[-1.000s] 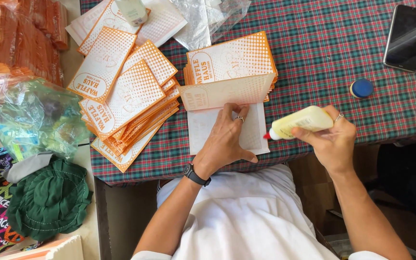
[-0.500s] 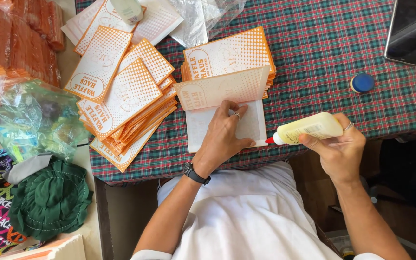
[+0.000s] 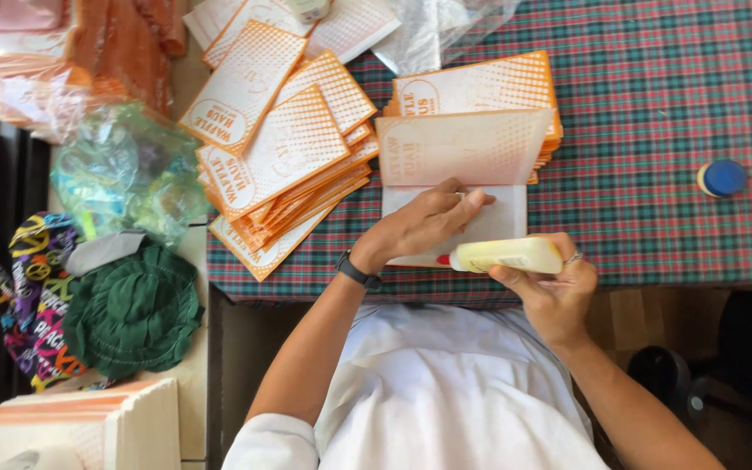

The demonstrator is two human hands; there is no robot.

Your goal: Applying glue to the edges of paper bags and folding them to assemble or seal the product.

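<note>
Counter (image 3: 654, 130): covered by a red-and-green checked cloth; every work item is laid on it within arm's reach of the seated person.
Fanned pile (image 3: 280, 157): orange-and-white printed paper bags are spread overlapping at the left of the counter, likely so single pieces can be picked off.
Squared stack (image 3: 480, 87): more of the same bags are piled neatly just behind the open one.
Open bag (image 3: 459, 174): laid flat near the counter's front edge, its printed flap folded back so that the plain white panel is exposed.
Left hand (image 3: 424, 224): pressed palm-down on the white panel, fingers spread flat and gripping nothing; judged to be keeping the sheet from sliding.
Right hand (image 3: 550, 287): closed around a glue bottle, gripped near its base.
Glue bottle (image 3: 506, 255): pale yellow, held over the bag's near edge; its long axis lies almost level, left to right, with the red nozzle pointing left toward the left wrist.
Blue cap (image 3: 722, 177): set alone at the right, well apart from the bags.
</note>
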